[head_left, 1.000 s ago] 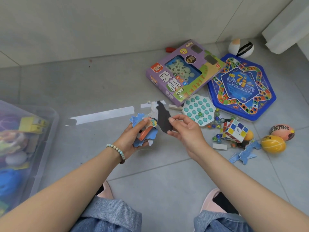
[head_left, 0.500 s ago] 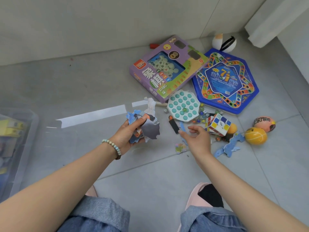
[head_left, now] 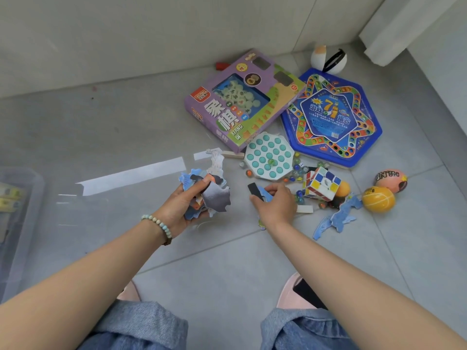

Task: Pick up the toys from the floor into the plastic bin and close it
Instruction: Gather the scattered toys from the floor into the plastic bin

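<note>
Centre frame: left hand grips a bunch of puzzle pieces; right hand pinches one blue piece. Right side: two game boxes, one cube, three balls.

Bright colours on grey floor.
Beyond right hand, purple box and blue star-patterned board; right of it, orange ball.

Domestic interior, evidently a room corner in a home. Grounds: large grey floor tiles meeting a pale tiled wall; children's playthings on the floor, including a purple cardboard chess box and a blue hexagonal board game; a clear plastic storage bin; a pink indoor slipper.
</note>
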`<action>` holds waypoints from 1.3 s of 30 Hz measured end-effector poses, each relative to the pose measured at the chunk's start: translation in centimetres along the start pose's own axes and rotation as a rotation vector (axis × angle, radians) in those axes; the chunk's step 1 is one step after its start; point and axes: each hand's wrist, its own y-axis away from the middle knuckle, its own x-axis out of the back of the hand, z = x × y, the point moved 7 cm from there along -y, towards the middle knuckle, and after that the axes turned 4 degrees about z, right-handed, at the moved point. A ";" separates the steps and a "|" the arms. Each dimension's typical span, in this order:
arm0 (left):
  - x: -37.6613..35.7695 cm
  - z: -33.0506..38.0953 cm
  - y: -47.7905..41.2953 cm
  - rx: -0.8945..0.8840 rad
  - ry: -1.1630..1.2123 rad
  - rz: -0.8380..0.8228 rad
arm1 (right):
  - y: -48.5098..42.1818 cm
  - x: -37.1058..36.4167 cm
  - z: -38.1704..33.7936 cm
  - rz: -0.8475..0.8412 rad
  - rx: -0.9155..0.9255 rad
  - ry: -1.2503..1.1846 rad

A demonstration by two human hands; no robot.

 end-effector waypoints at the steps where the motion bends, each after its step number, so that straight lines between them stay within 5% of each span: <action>1: 0.1 0.0 0.0 -0.001 -0.002 0.001 | 0.2 0.0 0.1 -0.013 0.009 -0.015; 18: 0.1 1.8 1.5 -0.001 -0.072 0.024 | -0.8 3.4 -1.4 -0.116 0.150 -0.116; 23: 0.4 4.7 5.0 -0.044 -0.089 0.049 | 1.3 4.4 -3.3 -0.197 -0.014 -0.335; 33: 7.4 20.1 21.1 -0.319 -0.185 0.142 | 16.1 10.2 -25.4 -0.725 0.095 -0.699; 39: 20.0 23.1 33.5 -0.398 -0.137 0.361 | 31.9 2.7 -36.1 -0.992 0.135 -0.596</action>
